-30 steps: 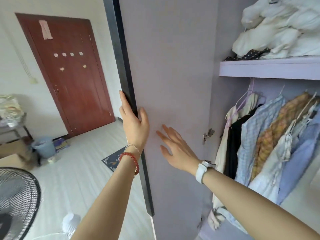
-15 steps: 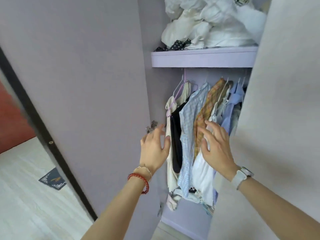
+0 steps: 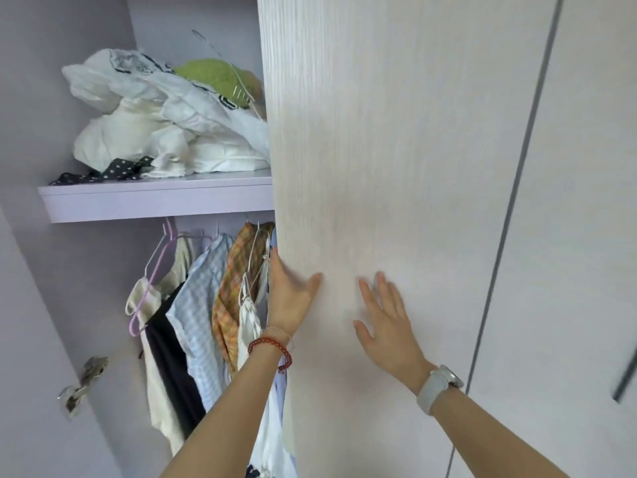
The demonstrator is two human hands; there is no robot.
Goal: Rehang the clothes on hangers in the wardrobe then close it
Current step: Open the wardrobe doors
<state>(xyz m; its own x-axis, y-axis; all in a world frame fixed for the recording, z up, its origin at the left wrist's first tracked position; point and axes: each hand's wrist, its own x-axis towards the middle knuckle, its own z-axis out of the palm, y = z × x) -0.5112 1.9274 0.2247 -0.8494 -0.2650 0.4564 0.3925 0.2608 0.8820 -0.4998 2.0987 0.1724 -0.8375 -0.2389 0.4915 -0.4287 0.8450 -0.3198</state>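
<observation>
The wardrobe's right door, pale wood grain, stands partly swung in and hides the right part of the rail. My left hand grips the door's left edge, thumb on the front and fingers out of sight behind it. Flat on the door's face lies my right hand, fingers spread. On hangers inside hang a cream top, a black garment, a blue checked shirt and an orange plaid shirt.
A lilac shelf above the rail carries a heap of white clothes and a green item. A metal hinge sits on the left inner wall. To the right is a neighbouring door.
Both hands left the hanging clothes and went to the right door. That door has swung in over the right-hand clothes, and the view has turned right.
</observation>
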